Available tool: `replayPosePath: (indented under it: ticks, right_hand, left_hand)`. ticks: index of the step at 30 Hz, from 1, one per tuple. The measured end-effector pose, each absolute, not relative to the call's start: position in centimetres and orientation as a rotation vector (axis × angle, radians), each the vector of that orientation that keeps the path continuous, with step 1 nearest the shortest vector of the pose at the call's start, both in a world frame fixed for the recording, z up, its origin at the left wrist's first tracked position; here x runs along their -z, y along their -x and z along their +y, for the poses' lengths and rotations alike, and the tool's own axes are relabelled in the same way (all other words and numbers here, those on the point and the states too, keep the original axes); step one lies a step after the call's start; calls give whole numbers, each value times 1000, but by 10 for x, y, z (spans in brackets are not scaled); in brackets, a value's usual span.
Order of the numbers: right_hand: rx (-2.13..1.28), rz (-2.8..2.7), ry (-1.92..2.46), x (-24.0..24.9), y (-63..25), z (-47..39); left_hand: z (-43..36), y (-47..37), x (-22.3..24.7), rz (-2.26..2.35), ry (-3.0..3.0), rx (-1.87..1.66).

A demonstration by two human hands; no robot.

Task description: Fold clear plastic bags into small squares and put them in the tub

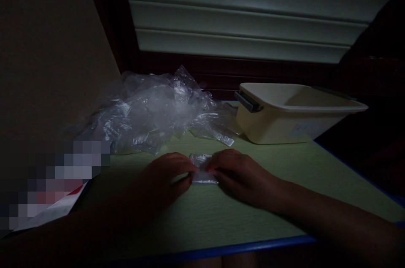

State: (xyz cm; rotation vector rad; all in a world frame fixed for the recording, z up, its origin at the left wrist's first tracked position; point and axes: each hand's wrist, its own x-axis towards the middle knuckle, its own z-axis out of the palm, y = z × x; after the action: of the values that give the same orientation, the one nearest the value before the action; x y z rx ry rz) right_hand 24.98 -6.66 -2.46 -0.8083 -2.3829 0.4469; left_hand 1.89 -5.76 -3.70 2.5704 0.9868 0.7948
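A small, clear plastic bag (204,177) lies flat or folded on the pale green table, between my two hands. My left hand (172,175) grips its left edge, thumb and fingers meeting there. On the opposite side, my right hand (236,175) has its bent fingers closed on the bag's right part and covers some of it. Just beyond the hands rises a loose heap of clear plastic bags (155,107), crinkled and shiny. The dim light hides the fine detail of the fingers.
A cream plastic bin (272,126) with a dark handle stands at the table's back right. The table (196,221) has a blue front edge (253,246). A wall rises at left, a slatted shutter (240,19) behind. A partly blurred printed item (60,204) lies at left.
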Motion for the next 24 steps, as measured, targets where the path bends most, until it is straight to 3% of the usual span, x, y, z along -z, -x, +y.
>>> replayPosePath:
  ticks: [11,24]
  right_hand:
    - [-487,-2387,909,25,-245,-69]
    - [-861,-2054,1074,27,-236,-71]
  left_hand:
    - [-56,-19,34,1056,-2507,-828]
    - [-58,-32,25,1257,-2191,-821]
